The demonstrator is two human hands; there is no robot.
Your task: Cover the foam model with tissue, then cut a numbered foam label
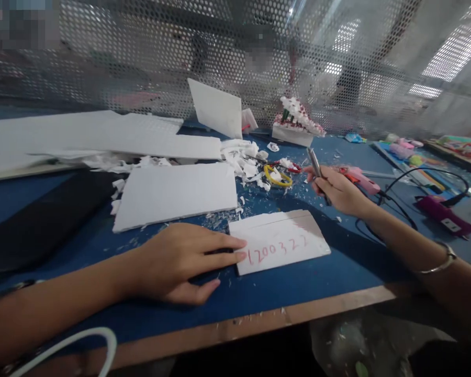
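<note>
Left hand (pixel 184 259), unclenched, touches the numbered board (pixel 278 241) near the bench's front edge (pixel 329 307)! Right hand (pixel 337 191) grips a metal tool (pixel 314 162)!

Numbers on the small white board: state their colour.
The numbers are red; the head view shows them.

Left hand (pixel 180 259), lower center of frame, fingers spread, two fingertips on left end of small white board (pixel 280 248) with red handwritten digits. Right hand (pixel 339 192), right of center, gripping slim metallic tool (pixel 316 163), tip up, apart from the board. Blue surface (pixel 357 269) underneath. Larger white panel (pixel 176 193) center-left; white scraps (pixel 243 159) and yellow ring (pixel 278 179) mid-frame. White sheets (pixel 82 133) at left, dark flat object (pixel 43 225) below them. Tilted white panel (pixel 217 107) upper center, perforated screen (pixel 141 63) behind. Purple item (pixel 441 213), right edge area.
</note>
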